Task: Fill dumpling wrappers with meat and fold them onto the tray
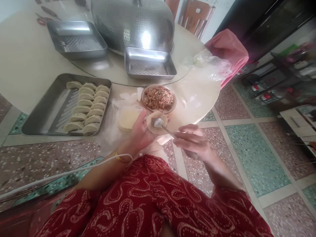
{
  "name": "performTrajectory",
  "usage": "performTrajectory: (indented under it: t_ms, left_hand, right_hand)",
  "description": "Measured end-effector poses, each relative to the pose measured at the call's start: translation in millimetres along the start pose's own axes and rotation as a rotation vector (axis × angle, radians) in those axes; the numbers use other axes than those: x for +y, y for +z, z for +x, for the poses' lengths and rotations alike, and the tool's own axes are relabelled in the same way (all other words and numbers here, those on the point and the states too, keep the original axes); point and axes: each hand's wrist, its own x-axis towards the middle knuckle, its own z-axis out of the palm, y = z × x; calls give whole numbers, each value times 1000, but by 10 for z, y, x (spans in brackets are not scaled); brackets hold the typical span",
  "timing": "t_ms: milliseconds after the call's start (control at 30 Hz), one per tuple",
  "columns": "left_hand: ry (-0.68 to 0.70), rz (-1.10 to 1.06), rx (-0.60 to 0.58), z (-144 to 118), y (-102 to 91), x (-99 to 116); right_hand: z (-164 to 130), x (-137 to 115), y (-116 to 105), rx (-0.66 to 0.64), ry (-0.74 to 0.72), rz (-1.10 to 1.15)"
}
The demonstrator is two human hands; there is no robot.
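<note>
My left hand [141,133] holds up a round dumpling wrapper [151,124], its fingers curled around the edge. A metal spoon [168,131] is gripped by its handle in my right hand [194,141], and its bowl rests on the middle of the wrapper. Some filling shows beside the spoon bowl. Just beyond stands a bowl of minced filling [158,97]. To the left of my left hand lies a stack of wrappers [128,119] on a clear plastic bag [108,126].
A metal tray [53,98] at the left holds rows of folded dumplings [85,102]. Farther back are two more metal trays [76,39] [150,74] and a large perforated metal cover [133,26]. Crumpled plastic [212,64] and a pink cloth [228,49] lie at the right edge.
</note>
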Motion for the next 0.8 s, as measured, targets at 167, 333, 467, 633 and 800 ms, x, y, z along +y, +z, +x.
performTrajectory:
  t_ms: [167,333,467,633,800]
  left_hand:
    - [17,17,-38,1,-38,-9]
    - [9,23,-31,-19,-35,-2]
    - [7,-7,-5,-24,-52,22]
    - [10,-39,24,-33,-72,38]
    - [48,-49,50,-49,-71,68]
  right_hand:
    - [-22,23,5,49,-2,9]
    - [-18,28,60,48,39,45]
    - [-1,92,92,163,64,54]
    - [27,196,151,397,478,264]
    - [-22,105,267,428,610,479]
